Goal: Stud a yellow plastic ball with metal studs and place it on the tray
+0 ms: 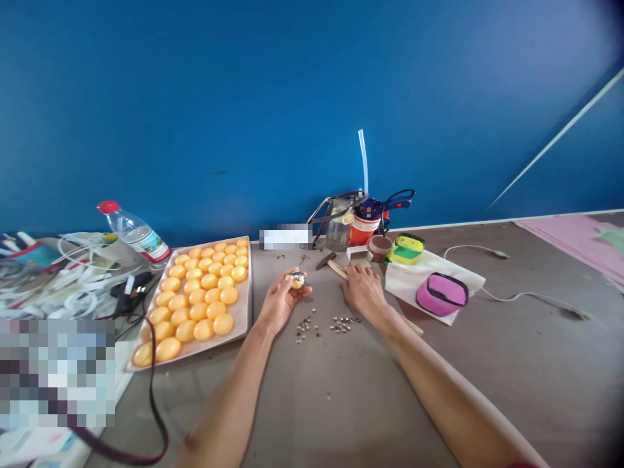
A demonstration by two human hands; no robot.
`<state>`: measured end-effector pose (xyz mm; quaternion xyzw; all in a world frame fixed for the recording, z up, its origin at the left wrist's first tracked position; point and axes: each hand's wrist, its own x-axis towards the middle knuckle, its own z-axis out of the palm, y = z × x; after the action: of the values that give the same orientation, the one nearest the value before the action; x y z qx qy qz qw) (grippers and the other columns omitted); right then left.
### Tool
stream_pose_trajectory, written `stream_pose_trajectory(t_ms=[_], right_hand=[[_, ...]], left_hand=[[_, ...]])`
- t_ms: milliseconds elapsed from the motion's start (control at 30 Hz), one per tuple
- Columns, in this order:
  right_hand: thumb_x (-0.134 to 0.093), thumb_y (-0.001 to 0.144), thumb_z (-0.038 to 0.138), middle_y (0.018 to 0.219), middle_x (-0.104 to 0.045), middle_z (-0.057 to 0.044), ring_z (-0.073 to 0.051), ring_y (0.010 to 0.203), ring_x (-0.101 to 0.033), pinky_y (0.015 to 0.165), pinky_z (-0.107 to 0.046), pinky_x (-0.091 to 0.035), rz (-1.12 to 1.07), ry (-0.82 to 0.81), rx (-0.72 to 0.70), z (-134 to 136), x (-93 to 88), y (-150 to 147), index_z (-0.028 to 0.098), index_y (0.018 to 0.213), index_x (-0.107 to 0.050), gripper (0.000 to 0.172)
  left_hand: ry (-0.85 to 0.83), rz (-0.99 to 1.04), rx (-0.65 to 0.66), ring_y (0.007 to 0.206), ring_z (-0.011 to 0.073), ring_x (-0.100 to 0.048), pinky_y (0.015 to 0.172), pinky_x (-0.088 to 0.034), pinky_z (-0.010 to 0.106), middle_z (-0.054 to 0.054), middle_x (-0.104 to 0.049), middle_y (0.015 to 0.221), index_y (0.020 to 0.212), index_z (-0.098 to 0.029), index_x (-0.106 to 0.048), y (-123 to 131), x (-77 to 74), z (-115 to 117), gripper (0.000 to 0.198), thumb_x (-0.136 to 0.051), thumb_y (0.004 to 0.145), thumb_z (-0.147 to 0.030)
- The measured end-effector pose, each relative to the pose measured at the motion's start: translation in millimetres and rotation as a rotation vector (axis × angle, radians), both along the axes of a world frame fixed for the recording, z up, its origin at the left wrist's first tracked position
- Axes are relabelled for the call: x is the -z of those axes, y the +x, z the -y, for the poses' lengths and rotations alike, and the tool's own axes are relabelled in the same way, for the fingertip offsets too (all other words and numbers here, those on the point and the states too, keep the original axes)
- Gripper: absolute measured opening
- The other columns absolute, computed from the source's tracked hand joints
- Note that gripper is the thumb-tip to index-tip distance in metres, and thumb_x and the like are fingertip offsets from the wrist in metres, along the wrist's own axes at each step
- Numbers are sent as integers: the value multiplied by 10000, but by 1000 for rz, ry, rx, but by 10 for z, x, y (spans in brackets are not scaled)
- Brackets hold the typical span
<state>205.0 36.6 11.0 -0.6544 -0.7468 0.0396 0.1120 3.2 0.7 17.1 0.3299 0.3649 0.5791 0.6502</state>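
Observation:
My left hand [281, 300] is held palm up over the grey table, fingers curled round a small yellow half-shell with something shiny on it [297, 280]. My right hand [361, 287] lies knuckles up further right, fingers bent down onto the wooden handle of a small hammer [333, 265]. Whether it grips the handle or only rests on it I cannot tell. Small metal studs [325, 325] are scattered on the table just in front of both hands.
A white tray [242, 312] of several yellow half-shells lies at the left, a water bottle [135, 235] behind it. Cups, a jar and a glue gun [363, 224] stand at the blue wall. A pink pouch [441, 292] on white paper lies right. Cables clutter the far left.

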Motion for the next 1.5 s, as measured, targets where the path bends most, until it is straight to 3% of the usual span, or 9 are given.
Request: stream_pose_trajectory(t_ms=[367,567,767,833,933,1167,1500], right_hand=[[-408,817,128,970,-609,-158,-246,907,-553,801,-329,-366,-11,55,-76,-46,19,59,118,1053,-551,276],[-389,824,154,938,-644,-131,-220,812,-600,712,-292,-399,-193,106,-97,-55,15,49,114,1140,-485,333],[-435,833,272,799,-643,-49,-154,653,-562,625,-244,-385,-554,48,-219,43,-274,-29,158,1043,-529,257],[-402,855,282,697,-601,-12,-129,590,-517,571,-226,-349,-570,-22,-333,102,-383,-58,182,908,-557,192],[-358,878,284,609,-536,19,-108,522,-457,521,-218,-299,-573,-96,-372,166,-446,-94,194,796,-520,203],[-343,884,279,577,-493,32,-101,493,-422,510,-219,-268,-583,-89,-348,166,-399,-97,203,720,-440,206],[-352,879,273,608,-504,20,-110,524,-441,531,-220,-284,-562,-41,-309,148,-375,-100,201,739,-459,190]], left_hand=[[-69,12,13,698,147,-662,731,-508,330,37,-659,960,1049,-179,-555,-17,44,-19,363,-675,729,-300],[-93,30,21,756,158,-663,737,-495,303,15,-654,903,1057,-191,-535,-18,38,-29,418,-716,685,-249],[-54,46,-19,789,157,-660,754,-476,284,1,-639,911,1043,-196,-519,-14,54,-45,450,-743,653,-192],[-31,57,-17,792,157,-659,767,-468,290,-5,-639,877,1043,-200,-521,-9,71,-51,444,-742,657,-190],[-7,67,-5,800,160,-658,790,-458,303,-10,-639,855,1032,-206,-527,-11,95,-57,442,-750,650,-192],[-4,86,11,834,174,-658,850,-440,342,-4,-639,854,1045,-210,-535,-32,113,-71,455,-758,648,-218],[-8,99,-8,842,180,-662,869,-442,358,11,-642,914,1053,-206,-531,-40,122,-74,459,-756,653,-217]])
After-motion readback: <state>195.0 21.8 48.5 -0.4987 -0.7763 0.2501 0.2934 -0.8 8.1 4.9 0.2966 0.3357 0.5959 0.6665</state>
